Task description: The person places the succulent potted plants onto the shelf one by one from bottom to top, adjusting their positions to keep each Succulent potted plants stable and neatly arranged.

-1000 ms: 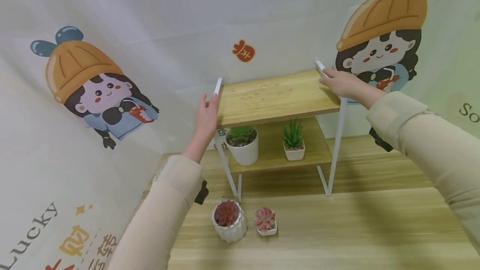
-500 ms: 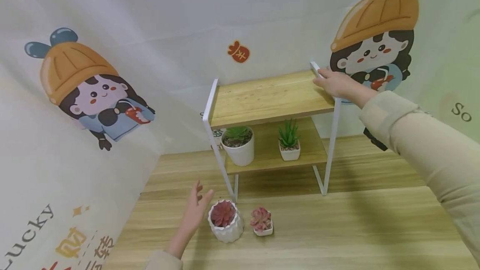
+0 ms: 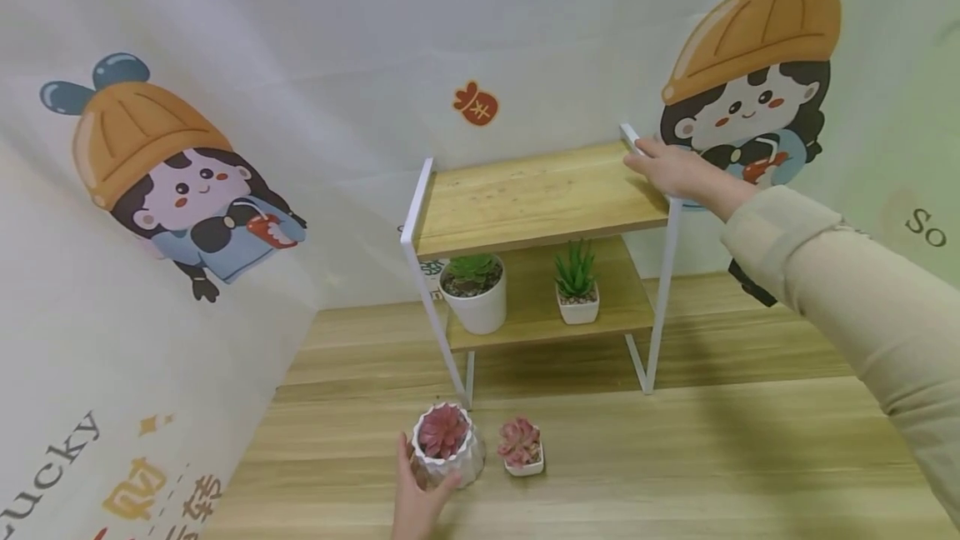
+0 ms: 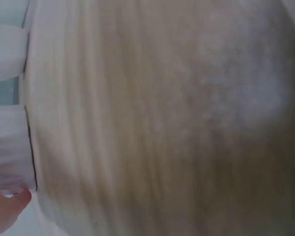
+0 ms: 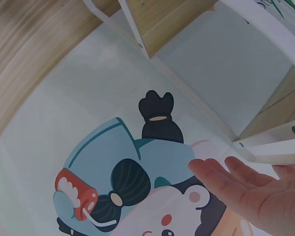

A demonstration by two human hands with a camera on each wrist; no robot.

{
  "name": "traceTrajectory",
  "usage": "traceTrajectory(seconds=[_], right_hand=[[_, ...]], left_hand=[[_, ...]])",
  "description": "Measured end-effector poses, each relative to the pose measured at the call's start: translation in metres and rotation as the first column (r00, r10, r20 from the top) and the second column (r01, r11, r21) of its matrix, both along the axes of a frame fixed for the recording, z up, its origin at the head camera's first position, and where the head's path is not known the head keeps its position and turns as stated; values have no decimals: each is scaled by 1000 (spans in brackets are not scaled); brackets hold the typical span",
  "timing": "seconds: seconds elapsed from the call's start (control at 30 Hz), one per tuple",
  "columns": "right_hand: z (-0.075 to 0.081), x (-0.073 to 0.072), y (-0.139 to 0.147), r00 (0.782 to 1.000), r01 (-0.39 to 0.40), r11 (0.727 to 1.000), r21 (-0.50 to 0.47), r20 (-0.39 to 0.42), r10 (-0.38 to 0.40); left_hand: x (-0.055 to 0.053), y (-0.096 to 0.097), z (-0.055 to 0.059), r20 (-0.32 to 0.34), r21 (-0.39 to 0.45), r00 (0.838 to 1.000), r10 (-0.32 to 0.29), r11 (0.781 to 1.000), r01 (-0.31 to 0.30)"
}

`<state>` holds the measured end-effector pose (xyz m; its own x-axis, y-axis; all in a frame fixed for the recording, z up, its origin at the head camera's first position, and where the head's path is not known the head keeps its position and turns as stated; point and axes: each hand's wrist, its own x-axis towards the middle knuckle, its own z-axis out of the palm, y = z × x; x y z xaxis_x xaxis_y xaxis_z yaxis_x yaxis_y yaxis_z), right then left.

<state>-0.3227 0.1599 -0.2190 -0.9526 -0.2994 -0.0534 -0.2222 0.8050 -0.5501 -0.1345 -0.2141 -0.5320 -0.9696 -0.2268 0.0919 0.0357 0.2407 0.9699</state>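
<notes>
My left hand (image 3: pixel 422 497) curls round a white ridged pot (image 3: pixel 467 465) with a red succulent, fingers on its left and thumb at its front. In the left wrist view a fingertip touches this pot (image 4: pixel 10 147). Beside it on the table stands a small white pot (image 3: pixel 525 468) with a pink succulent. My right hand (image 3: pixel 678 169) rests on the right rail of a two-tier shelf (image 3: pixel 540 194); the right wrist view shows its fingers (image 5: pixel 221 179) fairly straight beside the white frame.
On the lower tier stand a white round pot (image 3: pixel 483 311) with a green succulent and a small square pot (image 3: pixel 577 312) with a spiky green plant. A printed cloth (image 3: pixel 360 65) hangs close behind and at the left. The wood-grain table (image 3: pixel 637 473) extends in front.
My left hand has let go of the shelf's left rail, come down toward me and taken hold of the pot with the red succulent. My right hand stays at the right rail.
</notes>
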Motion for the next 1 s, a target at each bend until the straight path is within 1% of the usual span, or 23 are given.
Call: traceTrajectory(seconds=[0.03, 0.1, 0.17, 0.23, 0.3, 0.37, 0.43, 0.5, 0.6, 0.67, 0.8, 0.87, 1.0], right_hand=[[0, 0, 0, 1000, 1, 1000, 6, 0, -1], [1, -1, 0, 1000, 6, 1000, 21, -3, -6], [1, -1, 0, 1000, 12, 999, 32, 2, -12], [1, -1, -1, 1000, 16, 999, 39, 7, -17], [1, 0, -2, 1000, 19, 999, 40, 14, -20], [1, 2, -3, 1000, 21, 999, 44, 14, -21], [0, 2, -4, 1000, 21, 999, 50, 8, -21], [0, 2, -4, 1000, 22, 998, 56, 4, -22], [0, 1, -2, 1000, 23, 998, 58, 0, -23], [0, 1, -2, 1000, 22, 998, 52, 1, -22], [0, -1, -2, 1000, 12, 999, 53, -3, -11], [0, -1, -1, 1000, 8, 998, 61, -7, -8], [0, -3, -1, 1000, 10, 998, 58, -8, -9]], left_hand=[[-1, 1, -1, 0, -12, 1000, 19, 1000, -19], [-4, 3, -3, -20, -42, 999, 49, 998, -50], [-8, 4, -6, -39, -86, 996, 76, 993, -79], [-12, 6, -9, -54, -112, 993, 102, 988, -108], [-15, 7, -12, -64, -109, 989, 130, 985, -136], [-17, 9, -15, -68, -85, 986, 154, 984, -159], [-19, 11, -16, -100, -29, 983, 155, 987, -159], [-21, 13, -15, -118, 9, 981, 154, 988, -154], [-22, 14, -14, -121, 21, 980, 159, 987, -157], [-21, 15, -14, -99, -4, 978, 182, 983, -183], [-22, 15, -17, -81, -6, 974, 210, 977, -212], [-22, 15, -18, -82, -13, 973, 215, 976, -217], [-24, 15, -19, -91, -69, 970, 227, 970, -234]])
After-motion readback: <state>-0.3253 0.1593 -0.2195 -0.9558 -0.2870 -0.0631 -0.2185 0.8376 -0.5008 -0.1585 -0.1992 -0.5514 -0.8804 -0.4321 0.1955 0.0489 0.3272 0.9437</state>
